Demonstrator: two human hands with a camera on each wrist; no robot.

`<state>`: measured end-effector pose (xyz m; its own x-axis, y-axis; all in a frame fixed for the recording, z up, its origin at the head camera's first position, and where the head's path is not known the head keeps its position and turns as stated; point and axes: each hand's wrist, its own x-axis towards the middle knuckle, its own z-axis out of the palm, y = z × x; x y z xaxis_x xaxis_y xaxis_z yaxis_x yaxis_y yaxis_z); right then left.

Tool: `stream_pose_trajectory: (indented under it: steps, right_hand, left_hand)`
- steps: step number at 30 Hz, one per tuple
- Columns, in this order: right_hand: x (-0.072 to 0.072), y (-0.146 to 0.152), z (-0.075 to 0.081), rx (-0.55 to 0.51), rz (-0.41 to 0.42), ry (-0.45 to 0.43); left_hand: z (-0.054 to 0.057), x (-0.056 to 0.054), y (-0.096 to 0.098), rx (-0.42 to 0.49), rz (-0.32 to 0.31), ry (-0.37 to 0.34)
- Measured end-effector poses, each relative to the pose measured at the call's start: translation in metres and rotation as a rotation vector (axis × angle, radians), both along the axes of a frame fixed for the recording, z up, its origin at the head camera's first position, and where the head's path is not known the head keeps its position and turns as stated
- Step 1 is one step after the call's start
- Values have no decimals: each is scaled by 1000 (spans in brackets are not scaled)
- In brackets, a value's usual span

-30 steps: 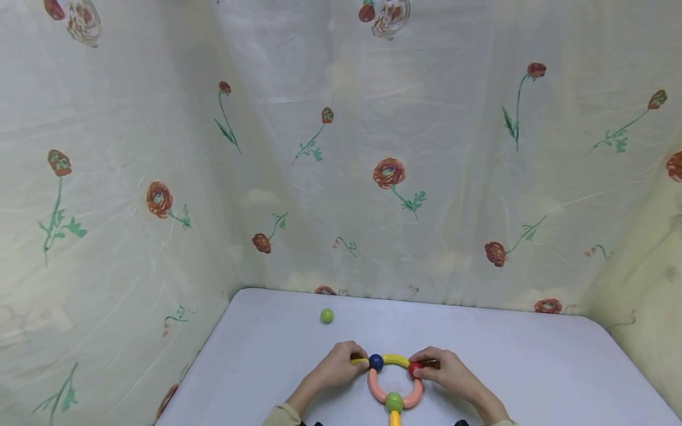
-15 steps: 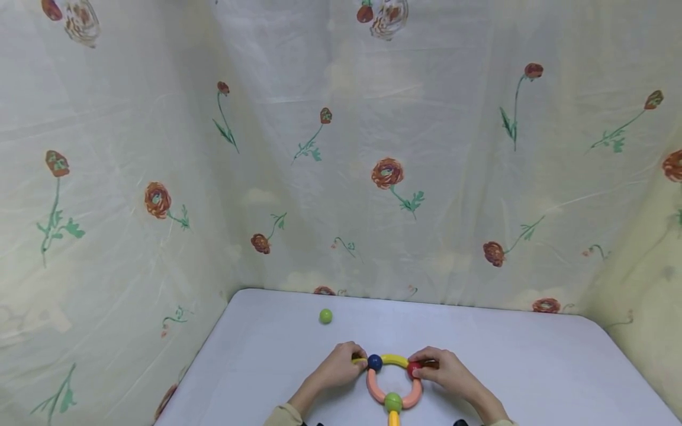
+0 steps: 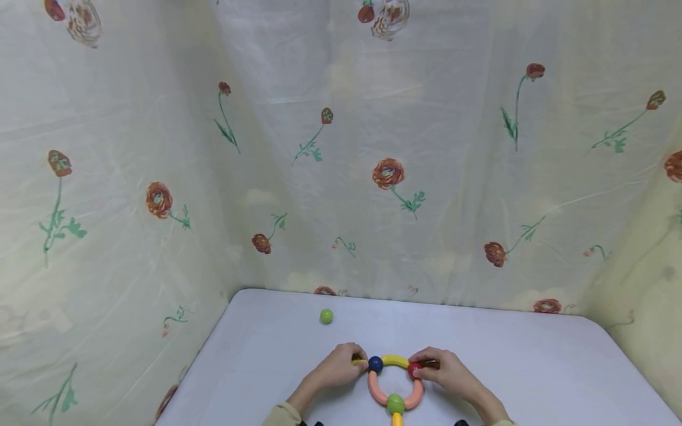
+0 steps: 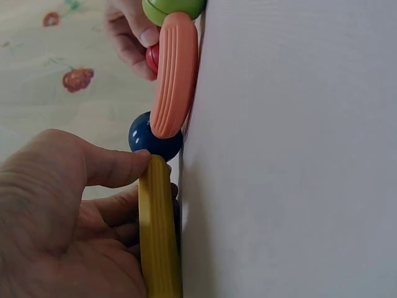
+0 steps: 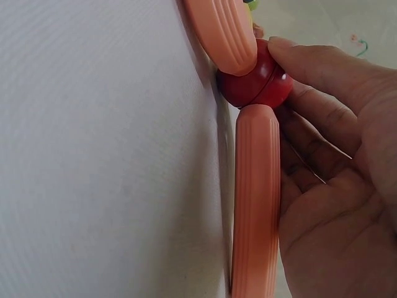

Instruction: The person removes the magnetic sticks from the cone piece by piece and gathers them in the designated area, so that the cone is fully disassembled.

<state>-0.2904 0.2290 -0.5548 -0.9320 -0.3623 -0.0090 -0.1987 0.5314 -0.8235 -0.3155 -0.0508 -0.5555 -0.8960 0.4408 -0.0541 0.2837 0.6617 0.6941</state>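
A ring of curved ribbed rods and balls lies on the table. Its balls are blue, red and green. One curved yellow rod and two curved salmon rods join them. My left hand pinches a yellow stick where it meets the blue ball; the thumb tip touches that joint. On the other side, my right hand holds the red ball between thumb and fingers. A straight salmon stick extends from the red ball along the right palm.
A loose green ball sits toward the back left of the white table. From the ring's green ball a yellow-orange stick runs out of the frame's bottom. Flower-printed curtains stand behind and beside the table.
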Motion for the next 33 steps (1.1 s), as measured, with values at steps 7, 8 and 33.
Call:
stream_pose_trajectory:
  steps: [7,8,33]
  right_hand:
    - [0,2,2,7,-4,-1]
    - [0,3,2,10,-8,-4]
    - [0,1,1,-25,21,-22]
  left_hand:
    - [-1,-7,-13,101,-86,-48]
    - [-2,-9,-14,122,-105,-52]
    - [-8,-38,-59,127,-54,34]
